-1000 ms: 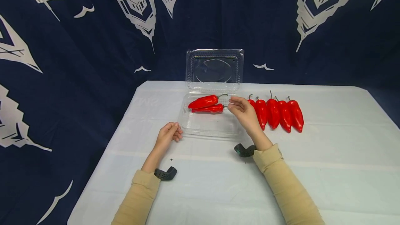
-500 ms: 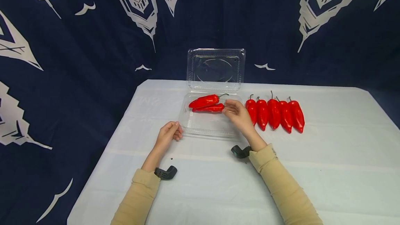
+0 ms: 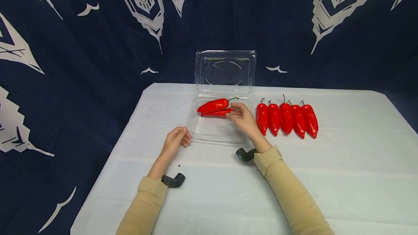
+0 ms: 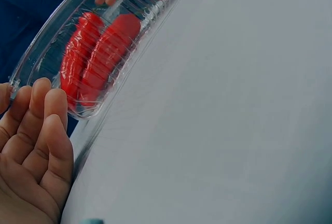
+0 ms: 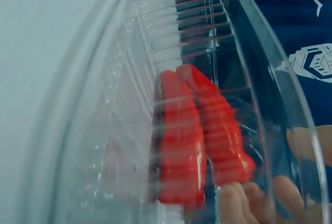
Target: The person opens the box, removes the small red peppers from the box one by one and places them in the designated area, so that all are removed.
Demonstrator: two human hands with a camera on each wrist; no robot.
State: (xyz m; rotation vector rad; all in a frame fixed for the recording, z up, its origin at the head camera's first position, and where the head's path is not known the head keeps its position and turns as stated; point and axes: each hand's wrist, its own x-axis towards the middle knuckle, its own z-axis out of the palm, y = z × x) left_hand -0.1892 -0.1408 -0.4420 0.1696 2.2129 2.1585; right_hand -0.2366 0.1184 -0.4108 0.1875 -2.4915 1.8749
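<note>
A clear plastic clamshell container (image 3: 218,137) stands on the table with its lid (image 3: 225,73) raised. Two red peppers lie side by side across its back part: the farther pepper (image 3: 213,106) and the nearer pepper (image 3: 215,114). At the container's front left corner, my left hand (image 3: 175,140) pinches the rim between thumb and fingers; the left wrist view shows the fingers (image 4: 39,99) at that corner. My right hand (image 3: 244,120) is over the right side of the container, its loosely bent fingers at the stem end of the nearer pepper. That stem is hidden by the hand.
Several more red peppers (image 3: 286,119) stand in a row to the right of the container, stems pointing away. The white-covered table (image 3: 209,198) ends in front of a dark blue patterned cloth (image 3: 277,28). Small dark specks (image 3: 179,165) dot the table.
My right hand has moved left, from beside the row of peppers to the end of the nearer pepper. Both peppers in the container and my left hand have stayed put.
</note>
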